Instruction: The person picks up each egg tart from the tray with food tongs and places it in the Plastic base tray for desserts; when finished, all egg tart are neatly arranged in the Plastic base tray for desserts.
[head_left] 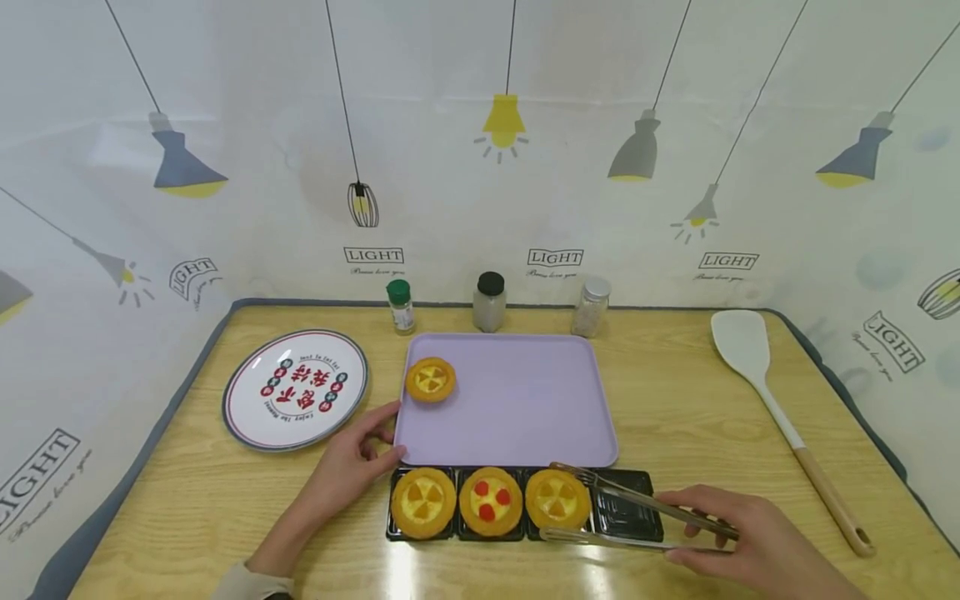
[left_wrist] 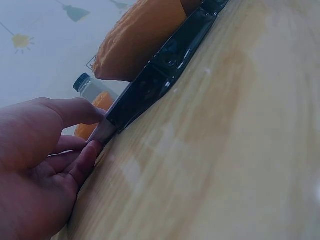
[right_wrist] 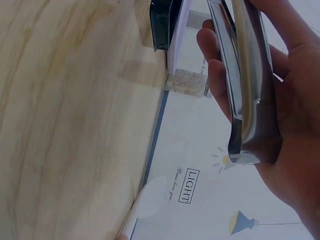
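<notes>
My right hand (head_left: pixel 750 533) grips metal tongs (head_left: pixel 645 500). Their open ends stand on the far and near sides of an egg tart (head_left: pixel 557 500) in a black plastic tray (head_left: pixel 630 508); whether they touch it I cannot tell. Two more tarts sit to its left, the middle one (head_left: pixel 491 502) with red pieces on top, the left one (head_left: pixel 423 502) with yellow. At the left edge of a lilac tray (head_left: pixel 517 400), my left hand (head_left: pixel 348 467) holds the rim between thumb and fingers. Another tart (head_left: pixel 431 380) lies on that tray's upper left.
A white plate (head_left: pixel 255 417) with red lettering stands left. Behind the lilac tray are a green-capped bottle (head_left: pixel 402 312), a black-lidded jar (head_left: pixel 490 308) and a silver-lidded jar (head_left: pixel 591 312). A white spatula (head_left: pixel 750 350) with a wooden handle lies at right.
</notes>
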